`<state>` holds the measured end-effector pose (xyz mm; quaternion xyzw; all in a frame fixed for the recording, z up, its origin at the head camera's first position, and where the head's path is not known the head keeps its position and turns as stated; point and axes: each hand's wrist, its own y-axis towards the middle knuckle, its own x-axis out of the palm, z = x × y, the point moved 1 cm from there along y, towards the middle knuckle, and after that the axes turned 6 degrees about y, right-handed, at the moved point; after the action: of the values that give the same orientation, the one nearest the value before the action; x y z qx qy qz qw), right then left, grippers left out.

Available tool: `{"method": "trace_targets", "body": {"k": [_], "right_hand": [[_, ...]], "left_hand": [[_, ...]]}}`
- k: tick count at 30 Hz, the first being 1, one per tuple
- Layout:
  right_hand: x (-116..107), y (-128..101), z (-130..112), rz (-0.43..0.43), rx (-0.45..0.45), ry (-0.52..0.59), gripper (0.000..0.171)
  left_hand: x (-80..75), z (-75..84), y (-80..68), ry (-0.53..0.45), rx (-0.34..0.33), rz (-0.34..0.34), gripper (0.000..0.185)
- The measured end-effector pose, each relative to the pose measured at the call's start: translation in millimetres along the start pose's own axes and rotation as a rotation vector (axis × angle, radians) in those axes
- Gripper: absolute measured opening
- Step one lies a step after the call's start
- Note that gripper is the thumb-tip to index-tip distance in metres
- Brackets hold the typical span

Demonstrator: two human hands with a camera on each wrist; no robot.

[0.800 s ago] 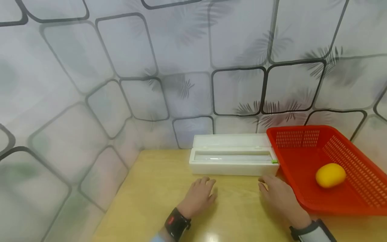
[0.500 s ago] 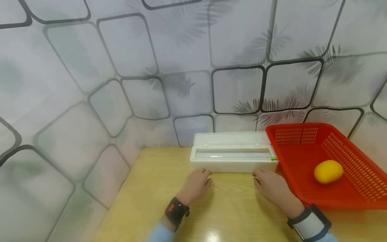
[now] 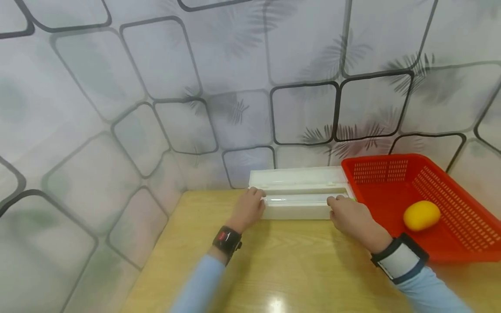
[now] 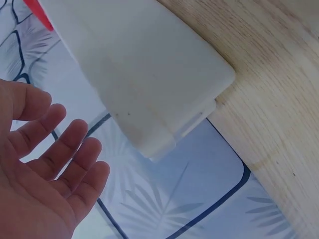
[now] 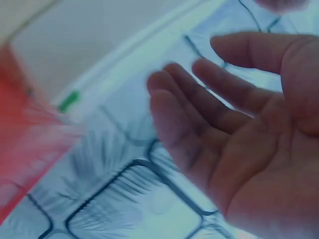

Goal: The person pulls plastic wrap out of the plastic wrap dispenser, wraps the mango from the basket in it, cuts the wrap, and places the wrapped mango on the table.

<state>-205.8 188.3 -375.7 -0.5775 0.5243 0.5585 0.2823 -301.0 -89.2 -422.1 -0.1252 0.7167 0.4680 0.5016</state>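
A long white cling film dispenser box stands at the back of the table with its lid raised. A shiny roll of film lies in its trough. My left hand is over the box's left end; in the left wrist view its fingers are loosely bent beside the box, holding nothing. Over the right end is my right hand, hiding part of it. Its fingers are also loosely bent with nothing in them. A green slider shows at the box's edge in the right wrist view.
A red plastic basket stands against the box's right end, with a yellow lemon-like fruit inside. Behind the wooden table and along its left side hangs a patterned wall covering.
Both hands have moved forward from the bare table in front of the box to above its two ends. Box, basket and fruit keep their places; the head view has shifted slightly.
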Motion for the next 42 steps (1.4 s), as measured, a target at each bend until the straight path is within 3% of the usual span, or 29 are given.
{"method": "trace_targets", "body": {"k": [4,8,17,21,25,33,37,42], "right_hand": [[-13.6,-2.6,-12.9,-0.093,-0.012,0.025,0.009],[-23.4,4.0,-12.4,-0.109,-0.017,0.001,0.011],[-14.4,47.4,41.8,-0.246,0.000,-0.038,0.011],[-9.8,54.8,56.5,-0.259,-0.033,-0.048,0.013],[-3.9,58.6,64.3,-0.288,-0.052,-0.071,0.012],[7.3,59.9,71.1,-0.261,-0.088,-0.141,0.010],[9.8,59.6,73.5,-0.239,-0.107,-0.172,0.009],[13.7,62.1,74.5,-0.234,-0.097,-0.171,0.008]], "left_hand": [[4.9,-2.5,5.1,0.003,0.018,0.011,0.016],[8.2,-4.6,11.8,-0.006,-0.003,-0.036,0.018],[12.0,-14.7,24.5,0.030,-0.088,-0.209,0.021],[11.7,-16.8,26.9,0.018,-0.070,-0.289,0.022],[12.8,-19.0,23.7,0.011,-0.022,-0.321,0.021],[15.8,-24.7,20.9,-0.040,-0.089,-0.393,0.022],[18.9,-28.6,24.5,-0.032,-0.098,-0.380,0.017],[19.7,-32.1,26.9,-0.041,-0.082,-0.297,0.006]]}}
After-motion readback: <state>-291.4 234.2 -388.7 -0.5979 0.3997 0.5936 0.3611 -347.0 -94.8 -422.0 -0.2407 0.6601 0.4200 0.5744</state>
